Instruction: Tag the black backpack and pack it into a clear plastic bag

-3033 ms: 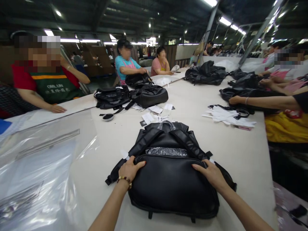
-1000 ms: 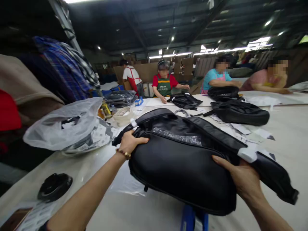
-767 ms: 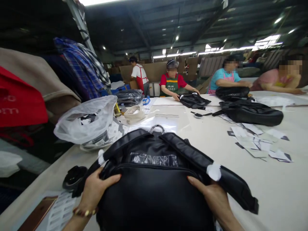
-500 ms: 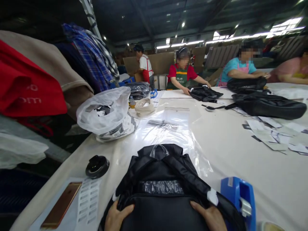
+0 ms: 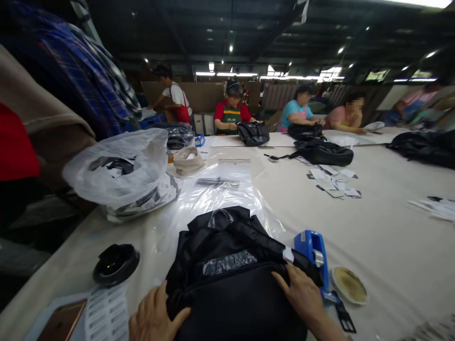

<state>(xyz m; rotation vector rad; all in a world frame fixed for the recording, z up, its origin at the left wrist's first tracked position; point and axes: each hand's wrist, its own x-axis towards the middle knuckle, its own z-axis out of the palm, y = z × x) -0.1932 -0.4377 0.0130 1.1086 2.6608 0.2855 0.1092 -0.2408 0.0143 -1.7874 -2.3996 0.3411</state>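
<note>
A black backpack (image 5: 234,298) lies before me on the table, with a strip of clear film (image 5: 227,263) across its upper part and a clear loop at its top. My left hand (image 5: 152,312) grips the pack's left side, thumb on the front panel. At the upper right edge, beside a white-wrapped patch (image 5: 287,255) on the strap, my right hand (image 5: 300,293) holds the pack, its fingers curled over the edge. Beneath and beyond the pack is a clear plastic bag (image 5: 227,182).
Left of the pack are a black tape roll (image 5: 115,264), a phone (image 5: 62,322), a label sheet (image 5: 106,312) and a filled white plastic bag (image 5: 117,166). To the right stand a blue tape dispenser (image 5: 313,251) and a round dish (image 5: 350,284). Co-workers handle black bags across the table.
My view has swung right. The backpack has tilted slightly, its right side higher. My right hand has moved up along its edge; more of my left hand now shows at the left side.
</note>
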